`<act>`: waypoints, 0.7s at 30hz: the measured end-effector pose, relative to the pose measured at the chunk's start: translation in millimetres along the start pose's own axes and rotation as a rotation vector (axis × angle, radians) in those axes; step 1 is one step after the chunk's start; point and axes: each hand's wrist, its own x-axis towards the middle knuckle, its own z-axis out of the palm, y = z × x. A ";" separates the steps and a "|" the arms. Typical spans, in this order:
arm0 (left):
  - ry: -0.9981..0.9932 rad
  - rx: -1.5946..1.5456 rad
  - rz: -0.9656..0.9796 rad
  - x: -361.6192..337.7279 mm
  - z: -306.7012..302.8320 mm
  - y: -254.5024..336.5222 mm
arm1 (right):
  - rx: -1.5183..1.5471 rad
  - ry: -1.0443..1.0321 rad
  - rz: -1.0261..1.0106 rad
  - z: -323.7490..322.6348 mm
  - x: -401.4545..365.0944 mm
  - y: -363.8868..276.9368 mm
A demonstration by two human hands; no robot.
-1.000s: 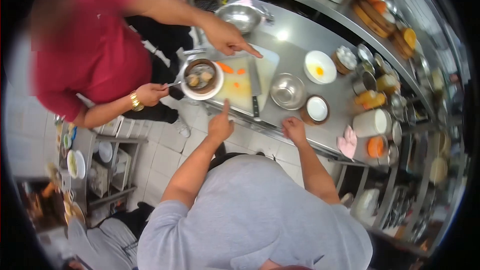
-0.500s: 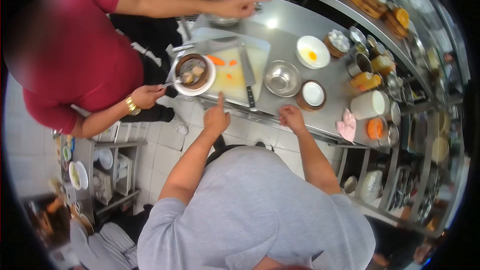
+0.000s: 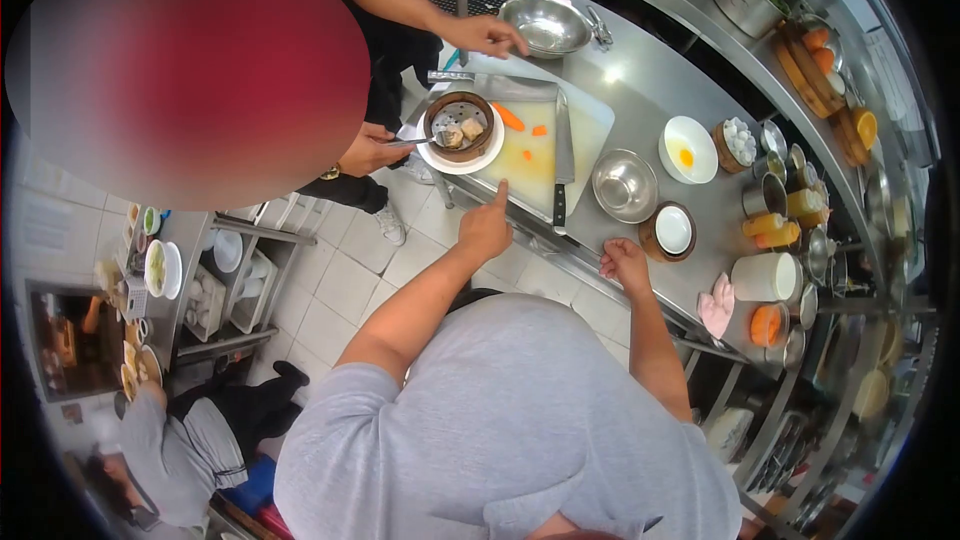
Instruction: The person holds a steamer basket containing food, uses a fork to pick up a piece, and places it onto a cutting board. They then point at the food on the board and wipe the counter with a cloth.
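My left hand (image 3: 487, 226) is at the front edge of the white cutting board (image 3: 590, 120), index finger stretched out and the other fingers curled, holding nothing. Just beyond the fingertip lie carrot pieces (image 3: 508, 117) and a black-handled knife (image 3: 563, 145); a cleaver (image 3: 515, 89) rests across the board's far side. At the counter's front edge is my right hand (image 3: 625, 265), its fingers curled in with nothing visible in them. Nearest to it stand a round wooden container with a white dish (image 3: 674, 230) and a steel bowl (image 3: 625, 186).
A co-worker in a red shirt (image 3: 300, 70) holds a utensil at a bamboo steamer (image 3: 460, 126) with dumplings, set on a white plate. A white bowl with egg yolk (image 3: 688, 150), a pink cloth (image 3: 716, 305) and a large steel bowl (image 3: 546, 26) are on the counter (image 3: 620, 55).
The view has shifted, so the counter things appear further right. The co-worker leans further in, and their outstretched hand has come back over the board's far edge. My hands keep about the same pose.
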 end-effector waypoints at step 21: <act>-0.088 -0.029 0.017 -3.7 -5.5 -3.3 | 0.041 -0.011 0.082 -3.0 7.4 -1.2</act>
